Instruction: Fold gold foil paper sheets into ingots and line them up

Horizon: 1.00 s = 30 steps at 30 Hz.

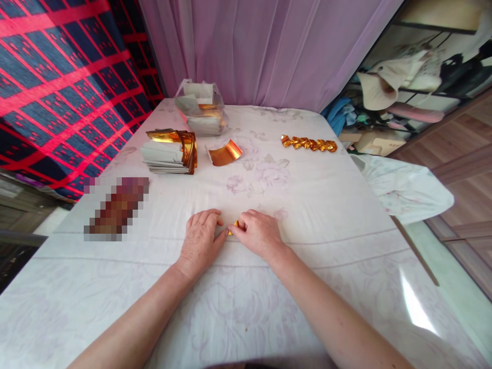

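A small folded piece of gold foil paper (pixel 231 229) is pinched between the thumb and curled fingers of my right hand (pixel 258 230), low over the tablecloth. Much of that piece is hidden by the fingers. My left hand (pixel 202 237) rests on the cloth just to its left, holding nothing, thumb apart from the fingers and its tip close to the foil. Beyond the hands lies a single curved gold foil sheet (pixel 226 153). Left of it stands a thick stack of foil sheets (pixel 169 152) with pale backs. A row of folded gold foil pieces (pixel 308 143) lies at the far right.
At the back of the table is a clear plastic bag (pixel 200 108) of more sheets. A pixelated reddish object (pixel 117 207) lies on the left. The floral tablecloth (pixel 307 246) covers the table. Behind hangs a purple curtain (pixel 261 51); shelves with a cap (pixel 380 84) stand right.
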Available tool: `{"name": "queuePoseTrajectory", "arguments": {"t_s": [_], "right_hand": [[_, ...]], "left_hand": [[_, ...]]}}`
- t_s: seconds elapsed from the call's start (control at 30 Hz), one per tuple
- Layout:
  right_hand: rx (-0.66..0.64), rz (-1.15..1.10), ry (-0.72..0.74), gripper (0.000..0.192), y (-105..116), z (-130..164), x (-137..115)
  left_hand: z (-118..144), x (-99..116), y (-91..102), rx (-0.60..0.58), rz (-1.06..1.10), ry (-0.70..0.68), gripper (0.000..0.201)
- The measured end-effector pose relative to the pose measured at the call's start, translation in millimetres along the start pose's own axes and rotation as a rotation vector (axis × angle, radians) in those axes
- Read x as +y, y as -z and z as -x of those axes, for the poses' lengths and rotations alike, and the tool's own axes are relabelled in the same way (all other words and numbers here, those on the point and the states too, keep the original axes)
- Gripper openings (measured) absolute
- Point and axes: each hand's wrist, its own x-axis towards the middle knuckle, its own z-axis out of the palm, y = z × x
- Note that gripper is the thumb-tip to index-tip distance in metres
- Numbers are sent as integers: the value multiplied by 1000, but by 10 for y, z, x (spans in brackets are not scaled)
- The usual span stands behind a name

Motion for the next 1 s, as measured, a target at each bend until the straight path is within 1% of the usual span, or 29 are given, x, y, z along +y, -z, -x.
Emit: {"name": "queuePoseTrajectory", "arguments": {"t_s": [0.17,0.3,0.43,0.57,0.67,0.8,1.0], "right_hand": [[-3,41,-3,30,-30,-10,21],[-3,76,-30,28,-49,-34,35],[-1,161,-87,28,-50,-71,7],[10,196,-116,29,-39,-79,12],[30,143,-83,27,-29,-59,84],[65,20,-41,19,-20,-15,209],[57,-60,14,14,-13,48,315]], "left_hand": [[14,-6,-21,1,-2,-12,15],[8,20,3,-7,-2,4,15],[-9,58,44,-59,-7,5,10],[-12,62,49,-76,-37,-55,21],[-5,47,30,-71,-46,-84,27],[-2,36,14,-78,-84,-100,30],[-6,49,22,-94,-116,-109,32]]}}
